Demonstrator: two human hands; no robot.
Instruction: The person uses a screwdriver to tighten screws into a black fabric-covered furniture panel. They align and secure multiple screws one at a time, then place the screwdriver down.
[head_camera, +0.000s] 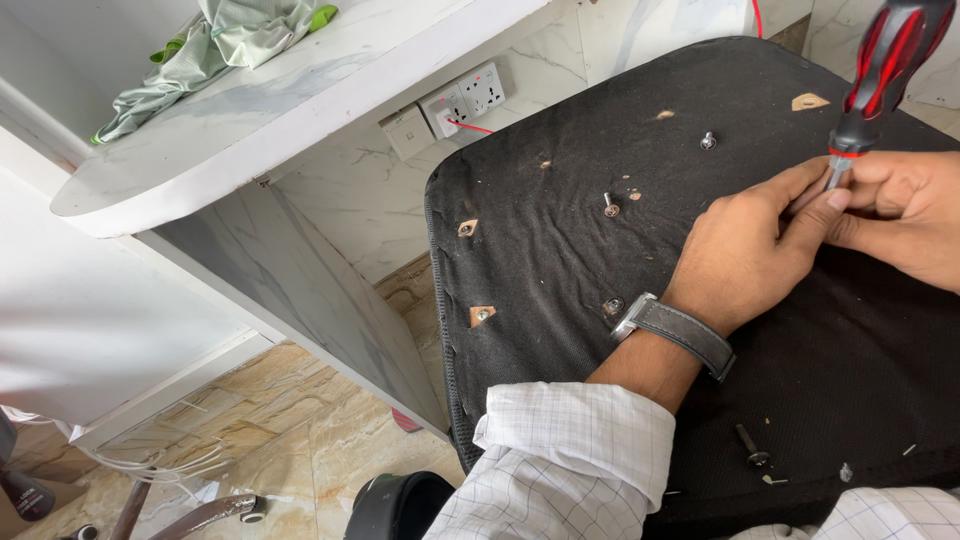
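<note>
A black fabric-covered chair seat underside (560, 210) lies in front of me, with bolts sticking out of it (609, 205) and small holes showing wood. My left hand (745, 250), with a grey watch on the wrist, rests on the fabric and pinches the metal shaft of a red-and-black screwdriver (885, 70). My right hand (905, 215) closes around the same shaft from the right. The screwdriver stands nearly upright; its tip is hidden between my fingers. A loose black bolt (750, 447) lies on the fabric near my left sleeve.
A white marble-look counter (300, 110) runs at the left with a green cloth (215, 45) on top. Wall sockets (465, 100) sit below it, a red wire plugged in. Tiled floor, white cables (150, 462) and a chair base part (395, 505) lie lower left.
</note>
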